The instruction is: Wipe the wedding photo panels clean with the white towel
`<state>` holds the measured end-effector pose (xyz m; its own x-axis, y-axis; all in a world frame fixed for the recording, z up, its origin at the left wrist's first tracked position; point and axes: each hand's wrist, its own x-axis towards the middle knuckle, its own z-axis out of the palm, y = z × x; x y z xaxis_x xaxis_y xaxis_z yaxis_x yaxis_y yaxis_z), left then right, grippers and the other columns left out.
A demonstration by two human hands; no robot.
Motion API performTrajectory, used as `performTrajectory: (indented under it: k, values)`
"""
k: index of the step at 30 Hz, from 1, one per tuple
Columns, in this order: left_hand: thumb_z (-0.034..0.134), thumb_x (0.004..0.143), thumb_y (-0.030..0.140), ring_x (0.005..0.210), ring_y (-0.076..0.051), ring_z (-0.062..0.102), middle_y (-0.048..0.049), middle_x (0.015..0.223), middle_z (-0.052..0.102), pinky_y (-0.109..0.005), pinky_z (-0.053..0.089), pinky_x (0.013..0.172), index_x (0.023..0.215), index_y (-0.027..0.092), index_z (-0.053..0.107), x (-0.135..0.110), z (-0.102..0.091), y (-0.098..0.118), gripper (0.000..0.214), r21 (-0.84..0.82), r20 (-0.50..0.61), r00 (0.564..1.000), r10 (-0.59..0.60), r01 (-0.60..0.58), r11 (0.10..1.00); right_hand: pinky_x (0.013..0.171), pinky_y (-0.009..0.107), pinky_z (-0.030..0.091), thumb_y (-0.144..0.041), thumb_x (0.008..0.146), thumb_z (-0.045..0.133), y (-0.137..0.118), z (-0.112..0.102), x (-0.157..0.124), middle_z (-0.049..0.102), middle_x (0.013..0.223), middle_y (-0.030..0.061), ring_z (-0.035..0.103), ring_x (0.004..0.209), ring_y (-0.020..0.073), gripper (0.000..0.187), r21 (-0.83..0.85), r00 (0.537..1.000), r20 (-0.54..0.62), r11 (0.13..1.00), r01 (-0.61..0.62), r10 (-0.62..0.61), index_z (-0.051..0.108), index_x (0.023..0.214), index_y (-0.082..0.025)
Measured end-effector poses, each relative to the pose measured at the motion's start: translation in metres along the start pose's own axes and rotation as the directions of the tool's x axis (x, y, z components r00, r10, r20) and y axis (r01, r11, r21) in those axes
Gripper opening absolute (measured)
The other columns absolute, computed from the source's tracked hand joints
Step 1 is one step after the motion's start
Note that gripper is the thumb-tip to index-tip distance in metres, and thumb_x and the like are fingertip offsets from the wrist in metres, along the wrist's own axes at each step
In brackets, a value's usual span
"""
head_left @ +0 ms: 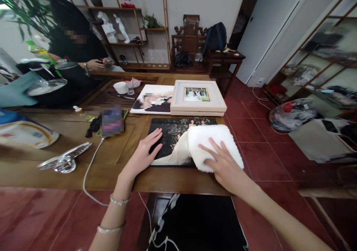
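Note:
A dark wedding photo panel (167, 134) lies flat near the front edge of the wooden table (178, 180). My left hand (143, 148) rests on its left side, fingers stretched out and holding nothing. Over the panel's right part lies a fluffy white cloth (200, 134), which hides that corner and reaches past the panel's edge. My right hand (220, 160) presses on the cloth from above with its fingers spread. Behind the panel are a framed photo (196, 95) in a pale wooden frame and a white-edged photo panel (164, 99).
To the left lie a silver plier-like tool (65, 160), a phone (112, 121) on a white cable (92, 169) and a blue-and-white pack (25, 132). A white cup (121, 87) stands farther back. Across the table sits a person in black (75, 35). A chair (191, 39) stands behind.

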<state>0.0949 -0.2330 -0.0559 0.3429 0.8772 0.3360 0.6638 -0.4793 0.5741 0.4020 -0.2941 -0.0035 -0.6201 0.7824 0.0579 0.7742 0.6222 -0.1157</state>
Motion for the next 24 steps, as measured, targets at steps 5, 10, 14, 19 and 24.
performTrajectory:
  k: [5, 10, 14, 19, 24]
  values:
    - [0.045, 0.097, 0.038, 0.139, -0.024, 0.036, -0.01, 0.148, 0.044, -0.048, 0.029, 0.115, 0.139, 0.018, 0.049, -0.001, -0.001, -0.002, 0.047, -0.004, 0.02, 1.0, -0.011, 0.011, 1.0, 0.107, 0.07, 0.024, 0.013, 0.06, 0.035, 0.029, -0.005, 0.047, 0.041, 0.15, 0.0079, 0.018, 0.143, 0.0375, 0.07, 0.008, 1.0, 0.008, 1.0, -0.005, 0.005, 0.063, 0.116, -0.018]
    - [0.045, 0.097, 0.037, 0.139, -0.024, 0.037, -0.0098, 0.147, 0.045, -0.049, 0.029, 0.115, 0.138, 0.018, 0.049, 0.0, -0.002, 0.002, 0.046, -0.015, 0.005, 1.0, -0.015, 0.015, 1.0, 0.106, 0.071, 0.022, 0.012, 0.061, 0.038, 0.04, 0.001, 0.067, 0.043, 0.149, 0.0096, 0.02, 0.142, 0.0398, 0.071, -0.004, 0.999, -0.018, 0.999, -0.044, 0.044, 0.06, 0.122, -0.016]
    - [0.046, 0.097, 0.036, 0.138, -0.025, 0.038, -0.0104, 0.145, 0.047, -0.049, 0.03, 0.115, 0.136, 0.017, 0.052, 0.001, -0.001, 0.003, 0.044, -0.029, -0.017, 1.0, -0.023, 0.022, 0.999, 0.108, 0.071, 0.02, 0.012, 0.063, 0.036, 0.021, 0.007, 0.048, 0.044, 0.148, 0.0086, 0.02, 0.142, 0.0402, 0.065, -0.019, 0.997, -0.059, 0.999, -0.046, 0.045, 0.065, 0.114, -0.016]
    - [0.045, 0.097, 0.037, 0.138, -0.025, 0.038, -0.0099, 0.146, 0.047, -0.049, 0.03, 0.115, 0.136, 0.018, 0.052, 0.001, 0.0, 0.004, 0.044, -0.032, -0.022, 1.0, -0.017, 0.016, 0.999, 0.108, 0.073, 0.019, 0.01, 0.063, 0.041, -0.02, 0.013, -0.006, 0.042, 0.149, 0.0049, 0.016, 0.143, 0.0402, 0.055, 0.007, 0.996, -0.085, 0.999, -0.033, 0.033, 0.071, 0.098, -0.021]
    - [0.044, 0.097, 0.037, 0.138, -0.025, 0.038, -0.0093, 0.146, 0.047, -0.049, 0.031, 0.114, 0.137, 0.019, 0.051, 0.0, 0.0, 0.004, 0.045, -0.013, -0.017, 1.0, -0.008, 0.008, 1.0, 0.11, 0.069, 0.024, 0.008, 0.062, 0.045, -0.044, 0.015, -0.044, 0.036, 0.152, -0.0027, 0.019, 0.143, 0.0385, 0.048, 0.056, 0.993, -0.119, 0.998, -0.015, 0.022, 0.072, 0.085, -0.024]
